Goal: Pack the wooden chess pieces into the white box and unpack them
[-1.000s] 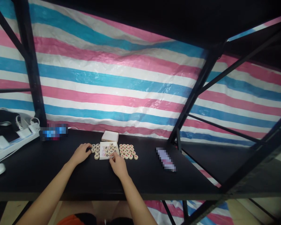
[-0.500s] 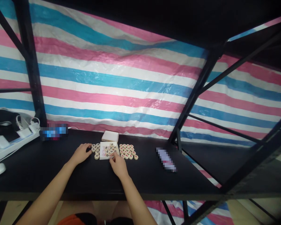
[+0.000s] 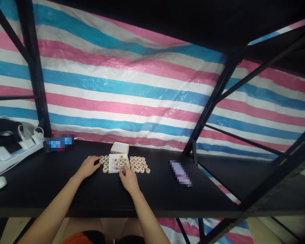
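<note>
A shallow white box (image 3: pixel 111 168) lies on the black table with several round Chinese chess pieces (image 3: pixel 121 161) with dark characters inside it. My right hand (image 3: pixel 128 179) is at its near right edge, fingers closed over the rim; whether a piece is also under the fingertips is hidden. Left of the box stand pieces with dark characters (image 3: pixel 105 165) in short columns. My left hand (image 3: pixel 89 166) rests beside them, thumb and fingers apart, fingertips touching the outermost piece (image 3: pixel 102 162). Red-character pieces (image 3: pixel 137 165) lie in rows right of the box.
Behind the box is a white lid-like box part (image 3: pixel 120 147). A blurred phone-like object (image 3: pixel 180 173) lies to the right, another blurred blue item (image 3: pixel 59 143) at the back left. A power strip (image 3: pixel 17 156) with plugs fills the left side. Black frame posts (image 3: pixel 205 105) rise behind.
Hardly anything differs. My left hand has edged slightly right, against the outermost dark-character piece. My right hand stays at the box edge.
</note>
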Motion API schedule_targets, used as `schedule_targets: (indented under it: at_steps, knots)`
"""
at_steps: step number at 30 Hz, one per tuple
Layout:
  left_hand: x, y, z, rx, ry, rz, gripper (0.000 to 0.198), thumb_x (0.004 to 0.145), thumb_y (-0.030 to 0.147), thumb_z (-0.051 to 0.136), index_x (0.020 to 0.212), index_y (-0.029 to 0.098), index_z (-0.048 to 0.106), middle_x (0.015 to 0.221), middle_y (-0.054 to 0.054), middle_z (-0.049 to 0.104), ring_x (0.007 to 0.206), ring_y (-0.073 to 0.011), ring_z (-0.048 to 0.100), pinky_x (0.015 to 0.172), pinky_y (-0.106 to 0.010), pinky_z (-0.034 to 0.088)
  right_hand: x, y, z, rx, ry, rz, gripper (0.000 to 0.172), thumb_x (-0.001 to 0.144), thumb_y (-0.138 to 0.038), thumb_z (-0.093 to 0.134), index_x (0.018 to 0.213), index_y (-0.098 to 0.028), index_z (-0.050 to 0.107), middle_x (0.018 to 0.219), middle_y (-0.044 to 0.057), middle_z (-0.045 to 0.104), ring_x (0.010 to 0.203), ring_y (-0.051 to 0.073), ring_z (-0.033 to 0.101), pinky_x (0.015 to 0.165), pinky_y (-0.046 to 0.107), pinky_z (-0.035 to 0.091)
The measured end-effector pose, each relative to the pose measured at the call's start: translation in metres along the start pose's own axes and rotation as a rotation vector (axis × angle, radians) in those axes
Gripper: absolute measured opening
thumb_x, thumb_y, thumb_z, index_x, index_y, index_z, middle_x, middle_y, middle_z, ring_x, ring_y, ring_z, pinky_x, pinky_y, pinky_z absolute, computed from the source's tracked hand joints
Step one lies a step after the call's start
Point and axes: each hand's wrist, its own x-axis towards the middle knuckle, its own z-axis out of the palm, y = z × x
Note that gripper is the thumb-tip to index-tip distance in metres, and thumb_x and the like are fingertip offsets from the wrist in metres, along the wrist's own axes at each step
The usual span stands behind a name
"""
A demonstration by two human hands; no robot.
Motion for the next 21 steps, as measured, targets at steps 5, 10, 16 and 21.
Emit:
schedule_targets:
  at_steps: [5,10,16,21]
  knots:
    - [0.0,-0.003,0.002,0.007,0.003,0.004,0.039,0.081,0.037,0.047,0.113,0.022,0.064,0.111,-0.006,0.066,0.099,-0.0259,0.057,0.093,-0.036,0.041,-0.001,-0.002,-0.003,0.0,-0.004,0.011,0.015,0.084,-0.021,0.05,0.095,-0.022,0.06,0.068,-0.002,0.064,0.067,0.014,0.059,0.061,0.02,0.034]
    - [-0.001,0.0,0.001,0.005,0.018,0.009,0.038,0.082,0.037,0.047,0.114,0.022,0.062,0.107,-0.007,0.065,0.099,-0.0252,0.057,0.092,-0.036,0.043,-0.001,-0.003,-0.003,-0.007,-0.01,0.014,0.015,0.084,-0.02,0.049,0.094,-0.022,0.06,0.067,-0.002,0.064,0.066,0.014,0.059,0.06,0.02,0.033]
    - [0.007,0.007,0.005,0.003,0.012,0.048,0.043,0.086,0.038,0.04,0.118,0.018,0.06,0.121,-0.01,0.057,0.111,-0.024,0.052,0.098,-0.035,0.039,-0.001,-0.004,-0.004,-0.002,-0.003,0.014,0.014,0.085,-0.021,0.05,0.093,-0.022,0.06,0.068,-0.002,0.064,0.067,0.014,0.059,0.061,0.02,0.034]
    - [0.013,0.012,0.01,0.018,-0.023,0.03,0.045,0.09,0.04,0.033,0.125,0.023,0.055,0.134,-0.01,0.05,0.12,-0.0287,0.046,0.098,-0.046,0.038,0.0,-0.001,-0.002,0.0,-0.008,0.012,0.013,0.085,-0.022,0.05,0.093,-0.023,0.06,0.068,-0.003,0.064,0.066,0.014,0.059,0.061,0.02,0.034]
